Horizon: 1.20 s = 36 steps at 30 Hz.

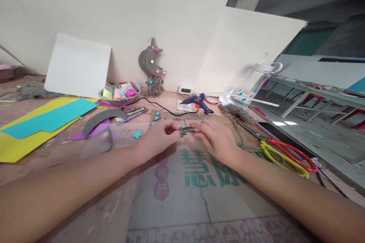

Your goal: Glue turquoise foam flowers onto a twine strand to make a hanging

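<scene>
Through my remote feed, I'd steady the left hand, its finger and thumb pinching a small dark flower above the printed board, while the right hand, gripping the slim metal tool, works gently.

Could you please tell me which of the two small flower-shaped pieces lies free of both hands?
The bright blue flower, lying left of the left hand; the other, a greyish-green piece, is held in that hand.

Scissors lie right of the right hand.
</scene>
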Motion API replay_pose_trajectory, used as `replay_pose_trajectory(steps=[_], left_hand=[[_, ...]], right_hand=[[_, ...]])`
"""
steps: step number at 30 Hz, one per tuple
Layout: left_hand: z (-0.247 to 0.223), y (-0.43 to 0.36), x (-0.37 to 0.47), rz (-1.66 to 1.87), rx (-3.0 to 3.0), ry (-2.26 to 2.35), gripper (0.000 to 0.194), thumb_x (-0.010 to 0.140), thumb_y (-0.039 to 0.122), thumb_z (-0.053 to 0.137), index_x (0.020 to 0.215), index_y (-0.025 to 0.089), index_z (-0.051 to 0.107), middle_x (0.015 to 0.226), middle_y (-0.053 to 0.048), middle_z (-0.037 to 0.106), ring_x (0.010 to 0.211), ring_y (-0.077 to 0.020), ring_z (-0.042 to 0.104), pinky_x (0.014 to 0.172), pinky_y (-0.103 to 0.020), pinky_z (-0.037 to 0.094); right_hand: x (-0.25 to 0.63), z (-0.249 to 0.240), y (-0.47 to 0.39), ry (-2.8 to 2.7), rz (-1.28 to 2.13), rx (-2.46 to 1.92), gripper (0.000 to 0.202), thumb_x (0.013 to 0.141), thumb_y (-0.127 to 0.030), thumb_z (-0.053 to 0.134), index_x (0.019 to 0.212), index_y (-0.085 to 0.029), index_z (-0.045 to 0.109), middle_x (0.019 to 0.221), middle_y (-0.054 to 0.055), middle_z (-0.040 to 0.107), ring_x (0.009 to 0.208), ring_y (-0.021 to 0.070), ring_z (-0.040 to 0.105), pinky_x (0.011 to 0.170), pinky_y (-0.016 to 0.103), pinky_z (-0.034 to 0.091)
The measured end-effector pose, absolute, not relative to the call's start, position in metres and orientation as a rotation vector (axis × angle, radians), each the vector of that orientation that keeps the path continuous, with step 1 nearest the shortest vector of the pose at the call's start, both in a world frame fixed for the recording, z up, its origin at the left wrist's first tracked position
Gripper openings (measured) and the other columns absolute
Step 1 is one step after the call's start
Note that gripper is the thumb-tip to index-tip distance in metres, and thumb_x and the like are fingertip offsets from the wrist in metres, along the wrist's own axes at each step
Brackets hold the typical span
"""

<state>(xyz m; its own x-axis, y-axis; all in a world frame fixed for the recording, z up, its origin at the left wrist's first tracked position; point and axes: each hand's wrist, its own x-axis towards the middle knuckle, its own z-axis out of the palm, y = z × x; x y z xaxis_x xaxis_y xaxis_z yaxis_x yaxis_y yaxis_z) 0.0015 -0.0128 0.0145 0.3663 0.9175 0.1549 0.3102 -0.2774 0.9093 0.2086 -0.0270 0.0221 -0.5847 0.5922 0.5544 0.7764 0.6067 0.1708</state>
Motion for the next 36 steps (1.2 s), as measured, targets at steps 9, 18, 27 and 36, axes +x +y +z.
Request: replay_pose_trajectory(steps=[9, 18, 27, 36], left_hand=[[0.0142, -0.0137, 0.0012, 0.935, 1.843, 1.048, 0.007, 0.071, 0.022, 0.047, 0.065, 0.018, 0.049, 0.058, 0.005, 0.047, 0.052, -0.0081, 0.043, 0.049, -0.020, 0.033], [0.0191, -0.0162, 0.0005, 0.962, 1.946, 1.007, 0.009, 0.071, 0.021, 0.046, 0.064, 0.017, 0.048, 0.063, 0.004, 0.050, 0.058, -0.0089, 0.043, 0.054, -0.021, 0.034], [0.0206, -0.0182, -0.0002, 0.932, 1.927, 1.001, 0.008, 0.073, 0.021, 0.046, 0.066, 0.017, 0.049, 0.063, 0.005, 0.049, 0.057, -0.0082, 0.043, 0.054, -0.020, 0.034], [0.0202, -0.0177, 0.0007, 0.944, 1.905, 1.032, 0.009, 0.071, 0.023, 0.047, 0.065, 0.017, 0.049, 0.062, 0.004, 0.050, 0.056, -0.0088, 0.042, 0.052, -0.020, 0.033]], right_hand=[[0.2068, 0.0232, -0.0273, -2.394, -0.445, -1.135, 0.025, 0.090, -0.031, 0.041, 0.106, -0.018, 0.055, 0.078, 0.004, 0.059, 0.074, 0.0178, 0.053, 0.065, 0.028, 0.037], [0.2085, 0.0228, -0.0258, -2.376, -0.220, -1.090, 0.022, 0.090, -0.027, 0.043, 0.105, -0.017, 0.055, 0.087, 0.005, 0.063, 0.082, 0.0177, 0.056, 0.072, 0.028, 0.041], [0.2094, 0.0211, -0.0234, -2.360, -0.165, -1.069, 0.022, 0.089, -0.029, 0.043, 0.104, -0.019, 0.057, 0.089, 0.006, 0.065, 0.083, 0.0181, 0.058, 0.072, 0.029, 0.043], [0.2091, 0.0210, -0.0243, -2.348, -0.183, -1.087, 0.023, 0.089, -0.029, 0.043, 0.105, -0.018, 0.056, 0.089, 0.007, 0.065, 0.082, 0.0185, 0.058, 0.072, 0.030, 0.044]])
